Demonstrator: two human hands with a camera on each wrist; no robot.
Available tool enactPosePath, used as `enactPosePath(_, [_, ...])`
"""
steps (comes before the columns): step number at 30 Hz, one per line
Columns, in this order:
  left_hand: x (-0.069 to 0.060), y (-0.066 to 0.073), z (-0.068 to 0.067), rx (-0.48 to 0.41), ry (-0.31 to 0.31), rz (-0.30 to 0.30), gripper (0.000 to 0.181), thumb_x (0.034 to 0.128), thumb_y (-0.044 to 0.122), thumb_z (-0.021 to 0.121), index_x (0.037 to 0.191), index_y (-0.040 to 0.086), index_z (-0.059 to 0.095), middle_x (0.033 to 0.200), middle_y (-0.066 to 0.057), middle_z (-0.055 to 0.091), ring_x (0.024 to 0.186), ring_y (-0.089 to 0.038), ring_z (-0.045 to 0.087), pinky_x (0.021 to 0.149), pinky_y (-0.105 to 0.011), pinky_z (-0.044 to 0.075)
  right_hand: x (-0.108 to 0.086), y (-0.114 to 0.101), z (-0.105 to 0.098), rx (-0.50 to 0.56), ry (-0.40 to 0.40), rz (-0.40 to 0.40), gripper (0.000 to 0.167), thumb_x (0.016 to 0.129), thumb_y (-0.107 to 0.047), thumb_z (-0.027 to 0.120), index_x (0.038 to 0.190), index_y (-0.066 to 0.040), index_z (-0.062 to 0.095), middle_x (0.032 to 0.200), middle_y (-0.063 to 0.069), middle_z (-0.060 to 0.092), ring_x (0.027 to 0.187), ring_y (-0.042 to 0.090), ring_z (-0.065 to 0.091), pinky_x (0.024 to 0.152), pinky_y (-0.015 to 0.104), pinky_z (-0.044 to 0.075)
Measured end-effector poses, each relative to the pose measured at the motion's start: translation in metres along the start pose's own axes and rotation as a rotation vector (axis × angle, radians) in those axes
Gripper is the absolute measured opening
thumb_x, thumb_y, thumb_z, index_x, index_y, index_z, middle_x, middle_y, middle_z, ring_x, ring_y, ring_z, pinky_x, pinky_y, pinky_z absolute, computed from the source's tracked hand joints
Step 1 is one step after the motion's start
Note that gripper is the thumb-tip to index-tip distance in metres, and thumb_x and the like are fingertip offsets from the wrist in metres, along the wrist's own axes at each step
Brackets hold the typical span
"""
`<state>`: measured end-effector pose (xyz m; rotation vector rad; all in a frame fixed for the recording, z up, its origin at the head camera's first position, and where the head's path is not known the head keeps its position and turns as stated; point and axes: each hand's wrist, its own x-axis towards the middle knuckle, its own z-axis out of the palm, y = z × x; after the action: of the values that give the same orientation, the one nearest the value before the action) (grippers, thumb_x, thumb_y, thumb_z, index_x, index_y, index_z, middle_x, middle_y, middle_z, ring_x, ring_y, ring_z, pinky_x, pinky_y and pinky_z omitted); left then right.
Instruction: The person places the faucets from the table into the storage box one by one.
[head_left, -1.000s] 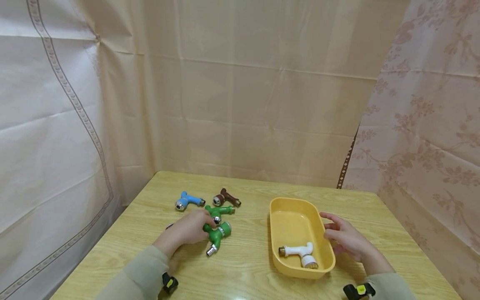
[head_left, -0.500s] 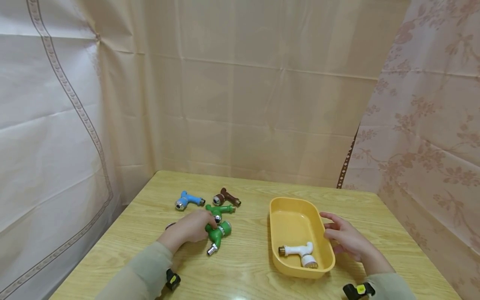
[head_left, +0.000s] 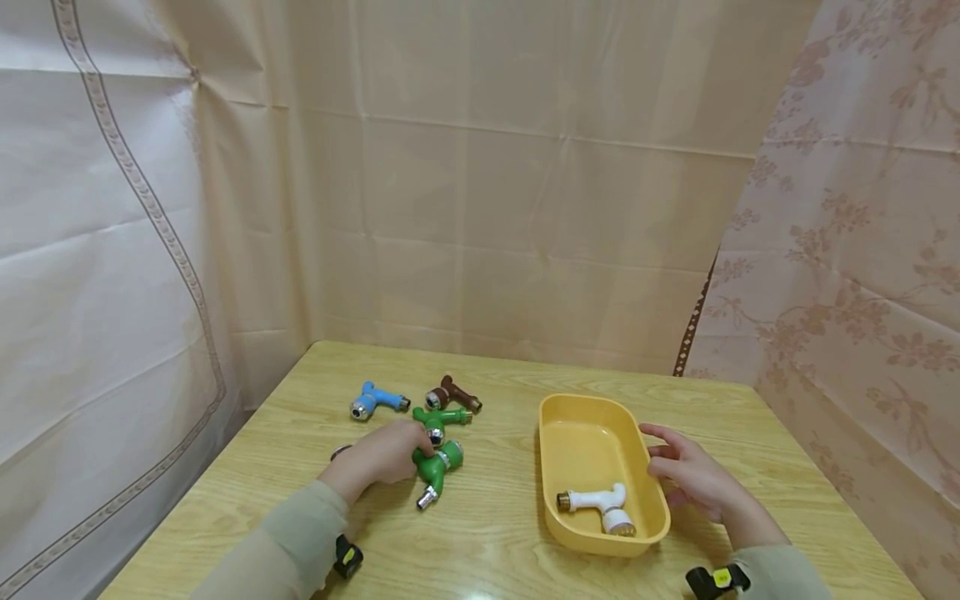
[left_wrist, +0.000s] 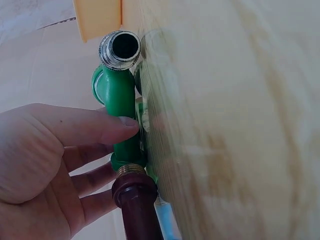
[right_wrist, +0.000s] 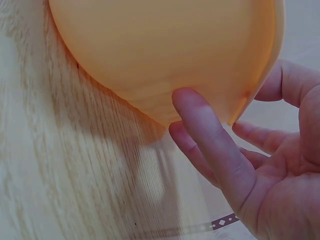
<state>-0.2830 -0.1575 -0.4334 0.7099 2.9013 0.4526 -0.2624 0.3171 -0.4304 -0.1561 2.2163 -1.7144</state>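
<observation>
Nearer green tap [head_left: 432,471] pinched in left hand [head_left: 386,452], at wooden table [head_left: 495,500] level, left of yellow tray [head_left: 592,546]. Right hand [head_left: 697,479], well apart, touches tray's right side with extended fingers. White tap [head_left: 597,500] inside tray; second green tap [head_left: 450,418], blue tap [head_left: 386,399], brown tap [head_left: 459,393] beyond left hand

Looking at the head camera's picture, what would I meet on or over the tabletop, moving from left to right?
A blue tap → a brown tap → the yellow tray → the person's right hand.
</observation>
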Motion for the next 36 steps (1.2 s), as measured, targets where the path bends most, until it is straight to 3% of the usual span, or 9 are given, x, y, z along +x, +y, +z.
enactPosePath(12, [-0.0003,0.0019,-0.0024,0.029,-0.011,0.003,0.041,0.0788,-0.014,0.069,0.104,0.016,0.081,0.109,0.0,0.072,0.114,-0.028,0.063,0.1,-0.046,0.05,0.0001,-0.0005,0.0003,-0.002,0.004,-0.009,0.082,0.093,0.0,0.057,0.161,-0.001,0.012,0.149,0.04,0.031,0.112,0.037,0.064,0.072,0.056,0.06])
enactPosePath(24, [-0.0045,0.002,-0.0037,0.055,0.012,0.096,0.032,0.0818,-0.008,0.074,0.106,0.012,0.081,0.109,-0.002,0.072,0.112,-0.028,0.064,0.098,-0.045,0.051,0.0008,0.0001,0.0005,-0.003,0.028,0.008,0.081,0.092,0.0,0.057,0.161,-0.003,0.015,0.149,0.039,0.034,0.112,0.036,0.064,0.073,0.056,0.06])
enactPosePath(36, [-0.0033,0.0019,-0.0056,0.051,0.064,0.136,0.026,0.0837,-0.004,0.077,0.103,0.013,0.082,0.105,0.0,0.073,0.103,-0.024,0.067,0.093,-0.043,0.054,0.0015,0.0027,-0.0017,-0.002,-0.001,-0.014,0.081,0.094,0.0,0.057,0.161,-0.002,0.013,0.147,0.041,0.033,0.11,0.036,0.064,0.071,0.056,0.06])
